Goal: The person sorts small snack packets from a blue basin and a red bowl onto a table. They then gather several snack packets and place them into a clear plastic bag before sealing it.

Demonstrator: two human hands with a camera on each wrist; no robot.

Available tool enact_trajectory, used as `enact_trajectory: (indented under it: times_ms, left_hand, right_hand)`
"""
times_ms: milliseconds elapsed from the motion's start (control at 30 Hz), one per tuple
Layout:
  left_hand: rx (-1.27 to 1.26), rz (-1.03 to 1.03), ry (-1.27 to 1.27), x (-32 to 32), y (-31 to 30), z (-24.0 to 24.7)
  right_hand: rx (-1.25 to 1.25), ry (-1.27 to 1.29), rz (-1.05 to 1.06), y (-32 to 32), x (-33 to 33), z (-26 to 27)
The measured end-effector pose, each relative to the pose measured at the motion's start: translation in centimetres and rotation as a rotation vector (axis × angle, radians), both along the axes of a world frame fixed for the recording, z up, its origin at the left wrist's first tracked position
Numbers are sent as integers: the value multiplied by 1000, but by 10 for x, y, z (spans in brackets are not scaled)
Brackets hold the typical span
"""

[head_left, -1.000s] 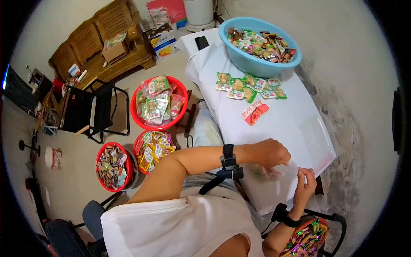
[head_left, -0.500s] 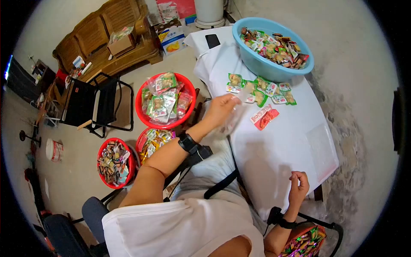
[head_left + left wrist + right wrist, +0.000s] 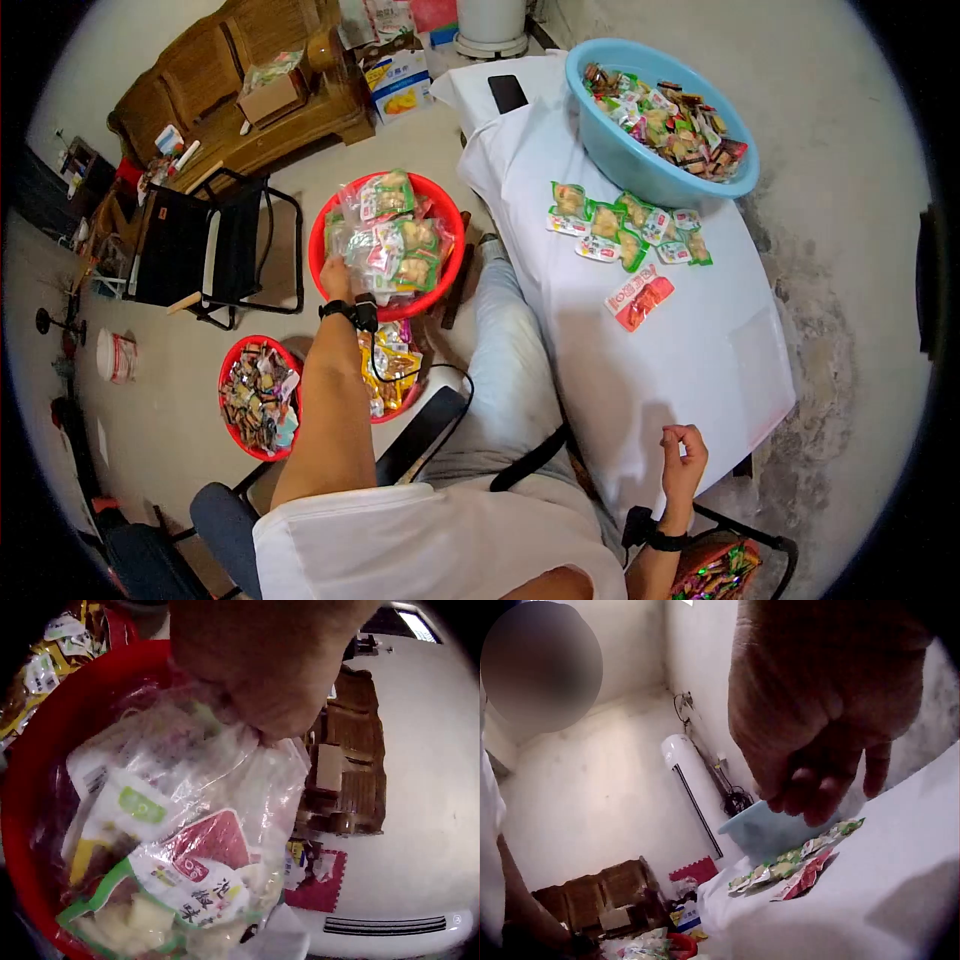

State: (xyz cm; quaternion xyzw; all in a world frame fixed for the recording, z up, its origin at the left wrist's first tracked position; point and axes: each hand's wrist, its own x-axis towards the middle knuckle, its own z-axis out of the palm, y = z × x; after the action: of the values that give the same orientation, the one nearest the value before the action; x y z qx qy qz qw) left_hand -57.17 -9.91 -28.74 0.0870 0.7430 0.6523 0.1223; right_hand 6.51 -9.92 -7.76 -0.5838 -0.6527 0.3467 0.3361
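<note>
At the upper red basin (image 3: 455, 275), my left hand (image 3: 335, 280) grips the top edge of a clear plastic bag (image 3: 277, 776) holding snack packets. One green-edged packet (image 3: 112, 922) with pale pieces shows through near the bag's lower end. The bag lies over other bagged packets in the basin, and my fingertips are hidden in the left wrist view. My right hand (image 3: 685, 462) hovers over the near right part of the white-covered table (image 3: 640, 375), fingers loosely curled with nothing in them. Farther along the table lie several green-edged packets (image 3: 605, 220) and a red packet (image 3: 640, 298).
A blue basin (image 3: 590, 125) full of small packets stands at the table's far end, near a black phone (image 3: 507, 93). Two more red basins, one of yellow packets (image 3: 390, 370) and one of mixed packets (image 3: 258, 395), are left of my legs. A black folding chair (image 3: 170, 245) stands beyond.
My left hand has swung from beside my right hand, across the table, to the red basin, carrying the clear bag. My right hand let go of the bag and moved slightly nearer me.
</note>
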Motion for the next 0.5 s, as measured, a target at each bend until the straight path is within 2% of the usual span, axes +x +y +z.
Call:
enact_trajectory:
  times_ms: [67, 200, 233, 267, 333, 367, 433, 500]
  left_hand:
    - [-35, -24, 15, -10, -5, -11]
    - [-141, -104, 116, -4, -6, 5]
    - [-314, -119, 148, -4, -6, 9]
    - [-319, -116, 144, -7, -10, 1]
    - [-497, -107, 356, -11, -11, -16]
    - [-497, -108, 355, -11, -12, -22]
    - [-412, -68, 514, -5, -14, -26]
    - [-460, -52, 523, 6, -13, -18]
  right_hand:
    - [-12, -6, 4, 3, -7, -2]
    - [3, -34, 43, 9, -13, -12]
    - [-5, -36, 50, 11, -16, -12]
    - [-31, -34, 47, 12, -18, -12]
    - [-54, -31, 42, 15, -22, -12]
    - [-51, -26, 46, 16, -24, -11]
    - [-46, -20, 45, 15, -23, -13]
    - [-12, -52, 76, 14, -16, -18]
